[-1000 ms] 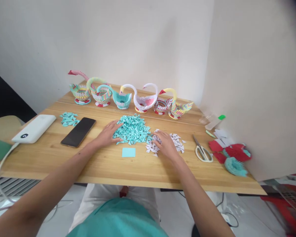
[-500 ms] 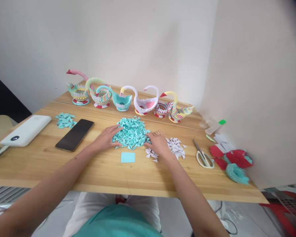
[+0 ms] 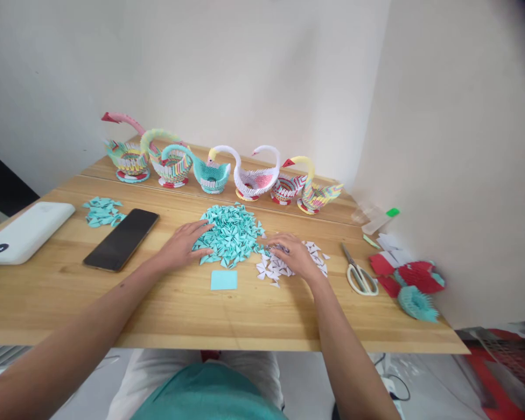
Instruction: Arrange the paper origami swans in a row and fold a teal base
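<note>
Pointed teal paper triangles (image 3: 230,234) beside left hand (image 3: 186,245)

Main heap (image 3: 231,233): centre of my clock, on the table (image 3: 262,326).
My left hand (image 3: 185,245): 9 o'clock, touching the heap's left edge.
My right hand (image 3: 295,255): 4 o'clock, over the second heap (image 3: 268,270).
Paper card (image 3: 224,280): 6 o'clock, before the main heap.
Phone (image 3: 121,239): 9 o'clock, left of my left hand.
Small heap (image 3: 102,211): just past 9 o'clock, behind the phone.
Power bank (image 3: 32,229): 9 o'clock, left of the phone.
Swans (image 3: 212,178): in a row from 10 to 2 o'clock, before the wall (image 3: 245,87).
Scissors (image 3: 354,273): past 3 o'clock, right of my right hand.
Ring (image 3: 411,304): near 4 o'clock, right of the scissors.
</note>
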`<state>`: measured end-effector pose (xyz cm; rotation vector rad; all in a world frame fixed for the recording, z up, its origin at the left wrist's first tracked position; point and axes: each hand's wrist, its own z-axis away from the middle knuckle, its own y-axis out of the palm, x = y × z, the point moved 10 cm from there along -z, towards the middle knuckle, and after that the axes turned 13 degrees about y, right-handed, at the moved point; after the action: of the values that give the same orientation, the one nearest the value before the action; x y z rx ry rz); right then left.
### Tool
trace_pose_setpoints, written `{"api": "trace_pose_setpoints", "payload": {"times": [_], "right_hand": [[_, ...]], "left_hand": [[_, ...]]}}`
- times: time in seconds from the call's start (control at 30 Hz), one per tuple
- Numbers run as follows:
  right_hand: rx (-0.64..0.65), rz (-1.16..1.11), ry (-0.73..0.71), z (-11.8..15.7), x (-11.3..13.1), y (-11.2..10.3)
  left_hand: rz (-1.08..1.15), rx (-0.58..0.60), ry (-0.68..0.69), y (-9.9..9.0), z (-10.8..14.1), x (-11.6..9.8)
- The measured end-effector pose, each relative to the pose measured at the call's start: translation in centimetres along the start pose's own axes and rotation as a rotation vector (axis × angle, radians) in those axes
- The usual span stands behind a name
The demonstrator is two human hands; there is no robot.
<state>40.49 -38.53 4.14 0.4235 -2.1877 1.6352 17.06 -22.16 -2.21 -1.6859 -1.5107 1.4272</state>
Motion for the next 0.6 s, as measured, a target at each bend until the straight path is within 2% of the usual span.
{"api": "trace_pose_setpoints", "payload": {"times": [0.17, 0.33, 0.4, 0.47, 0.5, 0.6], "right_hand": [[0.056, -0.014, -0.071, 0.1, 0.0, 2.1], [0.010, -0.017, 0.002, 0.7, -1.9, 1.3], [-0.015, -0.002, 0.057, 1.0, -2.7, 0.9], [-0.023, 0.013, 0.103, 1.1, -3.3, 0.7], [-0.024, 0.017, 0.116, 1.2, -3.5, 0.7], [-0.017, 0.022, 0.106, 1.3, -3.4, 0.8]], "left_hand": [[-0.001, 0.025, -0.011, 0.0, 0.3, -0.4], [0.003, -0.003, -0.016, -0.2, 0.0, 0.0], [0.013, -0.068, -0.006, -1.4, -0.4, -0.5], [0.022, -0.192, 0.034, -3.8, -0.5, -2.5], [0.026, -0.269, 0.072, -5.4, -0.2, -4.4], [0.041, -0.458, 0.217, -10.3, 2.5, -11.9]]}}
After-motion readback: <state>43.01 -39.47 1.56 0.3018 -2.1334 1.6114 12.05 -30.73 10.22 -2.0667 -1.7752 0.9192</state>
